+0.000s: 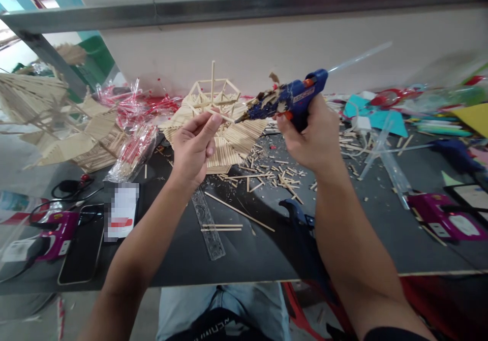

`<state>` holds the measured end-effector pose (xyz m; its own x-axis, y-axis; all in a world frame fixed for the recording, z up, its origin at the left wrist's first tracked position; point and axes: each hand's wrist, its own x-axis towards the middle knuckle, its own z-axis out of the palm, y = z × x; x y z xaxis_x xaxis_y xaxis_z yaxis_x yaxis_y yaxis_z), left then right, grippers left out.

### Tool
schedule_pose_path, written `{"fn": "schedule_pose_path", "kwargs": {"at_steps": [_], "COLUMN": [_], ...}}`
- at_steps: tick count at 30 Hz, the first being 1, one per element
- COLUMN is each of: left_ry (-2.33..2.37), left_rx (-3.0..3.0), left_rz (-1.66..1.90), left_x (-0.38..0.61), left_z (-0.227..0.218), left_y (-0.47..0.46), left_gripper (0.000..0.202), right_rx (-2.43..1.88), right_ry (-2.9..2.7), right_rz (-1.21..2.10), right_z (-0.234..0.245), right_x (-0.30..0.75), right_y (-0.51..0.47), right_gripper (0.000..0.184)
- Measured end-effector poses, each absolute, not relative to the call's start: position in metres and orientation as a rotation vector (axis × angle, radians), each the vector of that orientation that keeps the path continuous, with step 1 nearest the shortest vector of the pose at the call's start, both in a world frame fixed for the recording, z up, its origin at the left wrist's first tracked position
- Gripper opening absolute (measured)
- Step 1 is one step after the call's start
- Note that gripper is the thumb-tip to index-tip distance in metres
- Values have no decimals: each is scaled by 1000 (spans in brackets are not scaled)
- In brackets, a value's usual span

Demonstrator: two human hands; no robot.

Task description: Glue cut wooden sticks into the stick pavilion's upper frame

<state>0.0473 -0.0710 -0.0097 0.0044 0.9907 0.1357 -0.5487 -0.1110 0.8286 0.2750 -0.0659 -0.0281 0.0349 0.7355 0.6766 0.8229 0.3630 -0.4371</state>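
Note:
My right hand grips a blue glue gun with brown scraps stuck round its front and a clear glue stick jutting from its back. Its nozzle points left, at the end of a short wooden stick. That stick is pinched between the thumb and fingers of my left hand; whether nozzle and stick touch, I cannot tell. Behind both hands stands a model built of pale wooden sticks, with a layered slatted roof and an upright post in a frame on top. My left hand partly covers it.
Cut stick pieces litter the black table. A clear ruler lies in front, two sticks across it. Left are another stick model, phones and a purple power strip; another purple strip is right. A metal bar spans behind.

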Motion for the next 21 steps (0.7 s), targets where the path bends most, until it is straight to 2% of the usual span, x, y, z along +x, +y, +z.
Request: {"fn": "schedule_pose_path", "kwargs": {"at_steps": [11,21], "left_ry": [712,679], "left_rx": [885,906], "left_rz": [1488,1504], "left_x": [48,49], "left_z": [-10,-12], "left_y": [-71,-69], "left_gripper": [13,13], "right_rx": [-1408,-1427], "right_ry": [-1697,-1682], "right_rz": [-123,-46], "right_z": [-26,-23], "right_x": [274,271], "right_y": [-68,-71], "right_gripper": [28,35]}}
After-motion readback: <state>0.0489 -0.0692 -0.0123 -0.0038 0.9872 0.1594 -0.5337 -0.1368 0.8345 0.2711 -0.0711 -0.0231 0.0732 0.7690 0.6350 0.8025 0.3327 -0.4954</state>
